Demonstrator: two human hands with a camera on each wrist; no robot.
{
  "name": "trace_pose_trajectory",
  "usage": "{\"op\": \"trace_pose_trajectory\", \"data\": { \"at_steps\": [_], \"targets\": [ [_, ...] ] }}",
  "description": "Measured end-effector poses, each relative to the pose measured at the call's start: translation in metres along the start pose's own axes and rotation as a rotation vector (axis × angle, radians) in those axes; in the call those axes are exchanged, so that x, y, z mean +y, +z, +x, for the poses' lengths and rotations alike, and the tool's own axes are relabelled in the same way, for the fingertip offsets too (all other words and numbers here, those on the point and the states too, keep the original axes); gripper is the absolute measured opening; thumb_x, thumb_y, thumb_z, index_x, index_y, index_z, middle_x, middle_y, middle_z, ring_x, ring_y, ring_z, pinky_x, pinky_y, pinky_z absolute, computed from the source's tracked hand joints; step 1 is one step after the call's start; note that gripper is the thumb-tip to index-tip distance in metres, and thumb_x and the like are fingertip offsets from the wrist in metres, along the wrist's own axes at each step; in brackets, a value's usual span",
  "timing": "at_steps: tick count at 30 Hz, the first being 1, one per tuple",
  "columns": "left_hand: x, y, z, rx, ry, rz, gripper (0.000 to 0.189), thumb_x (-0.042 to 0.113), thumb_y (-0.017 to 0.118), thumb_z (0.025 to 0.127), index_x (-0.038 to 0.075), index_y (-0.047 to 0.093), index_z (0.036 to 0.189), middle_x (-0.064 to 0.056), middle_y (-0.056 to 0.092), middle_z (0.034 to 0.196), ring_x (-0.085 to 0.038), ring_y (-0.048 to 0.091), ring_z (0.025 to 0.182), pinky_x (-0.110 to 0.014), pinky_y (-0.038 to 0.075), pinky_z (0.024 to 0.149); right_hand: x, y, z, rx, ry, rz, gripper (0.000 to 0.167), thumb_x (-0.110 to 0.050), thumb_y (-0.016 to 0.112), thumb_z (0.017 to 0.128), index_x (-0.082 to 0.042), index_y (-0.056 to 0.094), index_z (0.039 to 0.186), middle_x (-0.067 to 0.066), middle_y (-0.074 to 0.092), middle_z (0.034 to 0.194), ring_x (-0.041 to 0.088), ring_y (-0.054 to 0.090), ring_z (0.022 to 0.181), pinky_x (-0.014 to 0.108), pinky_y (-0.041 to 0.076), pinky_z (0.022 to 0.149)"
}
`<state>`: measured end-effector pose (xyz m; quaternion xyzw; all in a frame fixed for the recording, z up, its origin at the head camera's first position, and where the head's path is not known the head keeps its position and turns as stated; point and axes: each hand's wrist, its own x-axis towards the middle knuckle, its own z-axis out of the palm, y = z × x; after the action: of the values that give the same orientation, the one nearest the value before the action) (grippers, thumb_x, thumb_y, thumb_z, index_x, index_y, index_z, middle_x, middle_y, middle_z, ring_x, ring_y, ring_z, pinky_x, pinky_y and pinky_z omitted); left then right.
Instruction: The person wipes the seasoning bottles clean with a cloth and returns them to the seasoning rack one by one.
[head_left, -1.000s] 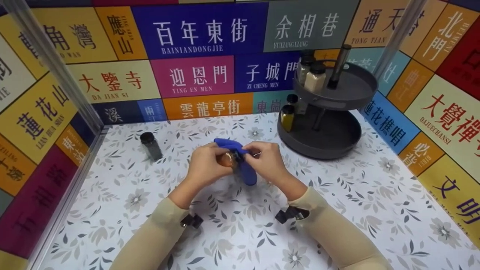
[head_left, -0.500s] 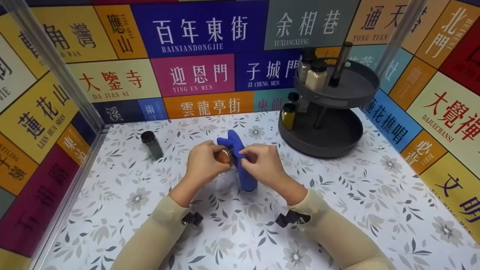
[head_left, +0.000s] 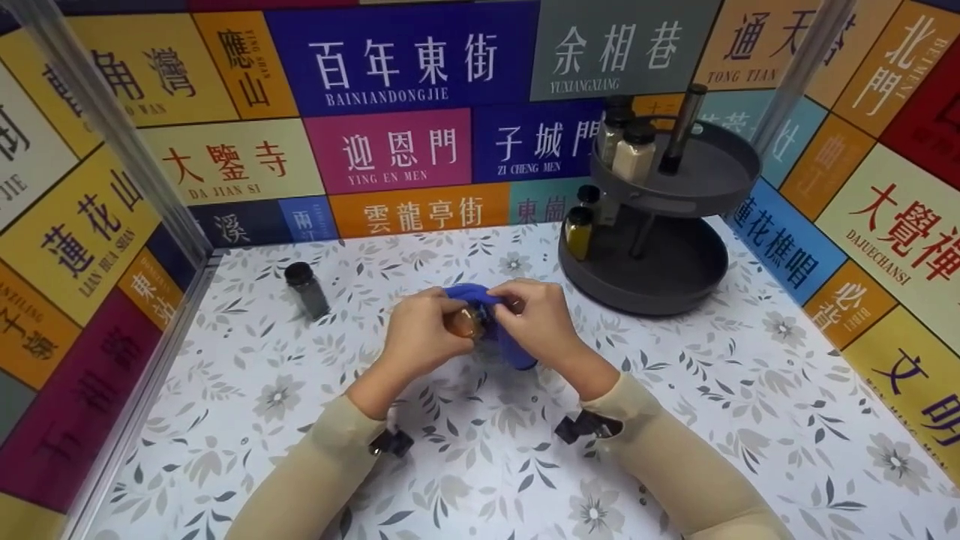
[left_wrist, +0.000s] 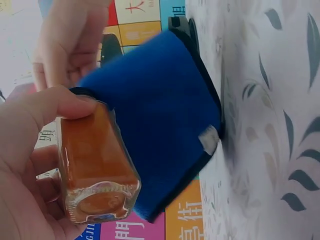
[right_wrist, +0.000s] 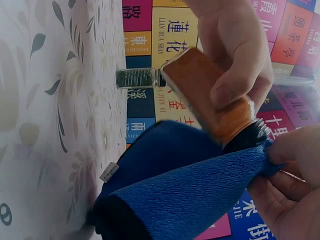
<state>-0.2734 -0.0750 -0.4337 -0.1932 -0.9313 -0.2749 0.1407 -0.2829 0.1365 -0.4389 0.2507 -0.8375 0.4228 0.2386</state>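
My left hand grips a square glass spice jar filled with orange-brown powder, its thumb laid along one side. The jar is tilted, and its black ribbed cap points toward my right hand. Between thumb and fingers the right hand pinches a blue cloth against the cap. The rest of the cloth hangs down beside the jar, showing a dark edge and a small white tag. In the head view the fingers hide much of the jar.
A black-capped jar of dark green herbs stands at the back left. At the back right is a dark two-tier round rack; several jars stand on it, among them a yellow one and a pale one. Printed walls enclose the floral tabletop.
The cloth's upper part stood up by the cap half a second ago and now lies folded over it. My right fingers have shifted along the cap with the cloth. The left hand keeps its grip.
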Motion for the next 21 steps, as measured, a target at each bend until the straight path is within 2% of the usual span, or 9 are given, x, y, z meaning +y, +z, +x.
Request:
{"op": "trace_pose_trajectory", "data": {
  "at_steps": [5, 13, 17, 21],
  "targets": [
    [-0.001, -0.008, 0.001, 0.037, -0.035, -0.096, 0.038, 0.025, 0.092, 0.067, 0.014, 0.085, 0.103, 0.002, 0.062, 0.079, -0.017, 0.057, 0.072, -0.033, 0.045, 0.067, 0.001, -0.001, 0.001, -0.019, 0.039, 0.034, 0.016, 0.001, 0.075, 0.089, -0.008, 0.084, 0.100, 0.008, 0.083, 0.095, 0.017, 0.075, 0.077, 0.031, 0.062, 0.069],
    [-0.008, -0.008, 0.003, 0.075, -0.108, -0.123, 0.045, 0.025, 0.090, 0.067, 0.014, 0.085, 0.110, 0.002, 0.065, 0.081, -0.017, 0.059, 0.072, -0.033, 0.047, 0.067, -0.011, -0.004, -0.003, -0.039, -0.024, 0.017, 0.014, 0.001, 0.076, 0.086, -0.007, 0.084, 0.095, 0.006, 0.081, 0.089, 0.012, 0.067, 0.068, 0.025, 0.056, 0.065],
    [-0.008, -0.005, 0.003, 0.059, -0.094, -0.087, 0.041, 0.025, 0.090, 0.067, 0.014, 0.085, 0.106, 0.002, 0.063, 0.080, -0.018, 0.058, 0.071, -0.034, 0.045, 0.065, -0.017, -0.004, -0.005, -0.037, -0.091, -0.005, 0.013, 0.000, 0.076, 0.087, -0.006, 0.085, 0.094, 0.006, 0.080, 0.086, 0.011, 0.067, 0.067, 0.025, 0.056, 0.063],
    [-0.005, -0.001, 0.002, 0.035, -0.038, -0.031, 0.030, 0.025, 0.091, 0.067, 0.015, 0.084, 0.095, 0.002, 0.060, 0.076, -0.018, 0.056, 0.069, -0.034, 0.043, 0.063, -0.019, -0.005, -0.005, -0.024, -0.145, -0.033, 0.012, 0.000, 0.075, 0.088, -0.005, 0.084, 0.095, 0.008, 0.079, 0.085, 0.013, 0.066, 0.066, 0.025, 0.055, 0.062]
  ]
}}
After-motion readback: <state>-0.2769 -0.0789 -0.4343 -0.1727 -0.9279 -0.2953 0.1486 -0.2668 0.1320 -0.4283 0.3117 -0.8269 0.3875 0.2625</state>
